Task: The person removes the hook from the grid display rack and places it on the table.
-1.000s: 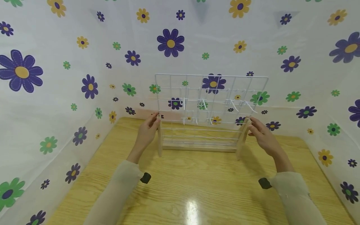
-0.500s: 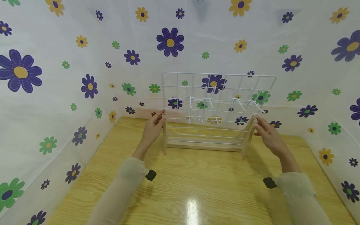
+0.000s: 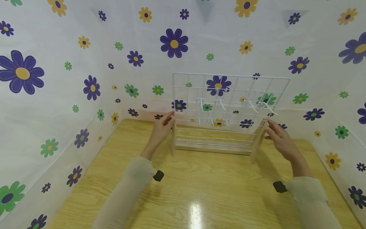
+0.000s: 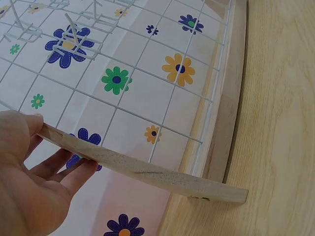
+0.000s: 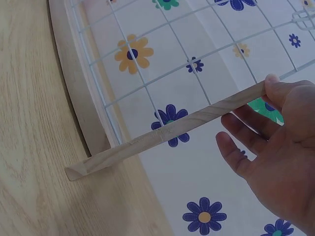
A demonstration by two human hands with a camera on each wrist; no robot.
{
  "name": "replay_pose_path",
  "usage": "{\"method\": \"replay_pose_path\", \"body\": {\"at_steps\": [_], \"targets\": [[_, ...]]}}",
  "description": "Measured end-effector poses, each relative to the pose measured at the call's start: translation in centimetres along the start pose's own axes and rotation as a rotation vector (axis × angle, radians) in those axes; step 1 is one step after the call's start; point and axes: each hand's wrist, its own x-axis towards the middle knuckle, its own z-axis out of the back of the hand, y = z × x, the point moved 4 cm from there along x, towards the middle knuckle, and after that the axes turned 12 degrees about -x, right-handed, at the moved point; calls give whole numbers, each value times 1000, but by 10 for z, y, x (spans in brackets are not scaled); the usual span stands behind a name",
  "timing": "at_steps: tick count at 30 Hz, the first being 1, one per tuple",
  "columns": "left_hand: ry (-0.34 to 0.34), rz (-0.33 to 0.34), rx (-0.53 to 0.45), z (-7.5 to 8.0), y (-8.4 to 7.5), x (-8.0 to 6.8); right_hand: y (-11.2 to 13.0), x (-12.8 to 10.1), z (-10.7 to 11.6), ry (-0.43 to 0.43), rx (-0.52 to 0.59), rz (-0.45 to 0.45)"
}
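Note:
A white wire grid rack (image 3: 228, 75) stands on a wooden frame, its grid leaning back. Several white hooks (image 3: 251, 106) stick out from the wires. My left hand (image 3: 160, 128) holds the top of the left wooden side post (image 3: 173, 140), thumb on the near face and fingers behind, as the left wrist view shows at the post (image 4: 142, 169). On the other side my right hand (image 3: 281, 141) pinches the top of the right side post (image 3: 257, 141); in the right wrist view the thumb lies at the post's end (image 5: 167, 129). A wooden bar (image 3: 213, 149) joins the posts low down.
The rack is on a wood-grain table (image 3: 200, 184), close to its back edge. A white flower-printed sheet (image 3: 183, 63) hangs behind and along both sides. Black wrist devices (image 3: 158, 176) sit at both light sleeves.
The rack has shifted to the right along the table, with both hands moving along on its side posts. Its grip by each hand looks the same.

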Motion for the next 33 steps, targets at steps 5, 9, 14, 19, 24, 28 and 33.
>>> {"method": "replay_pose_path", "body": {"at_steps": [5,9,14,19,24,28,33], "targets": [[17,20,-1,-7,1,2,-3,-4,3,2,14,-25],[27,7,0,-10,0,2,-5,-7,4,-6,25,-19],[37,19,11,-10,0,3,-5,-8,5,16,70,-34],[50,26,8,-8,1,4,-6,-8,3,30,103,-62],[60,13,-20,-8,1,4,-4,-8,2,21,114,-69],[65,0,-46,-8,0,5,-3,-8,3,14,93,-74],[66,9,-50,-8,0,6,-3,-9,2,13,105,-91]]}}
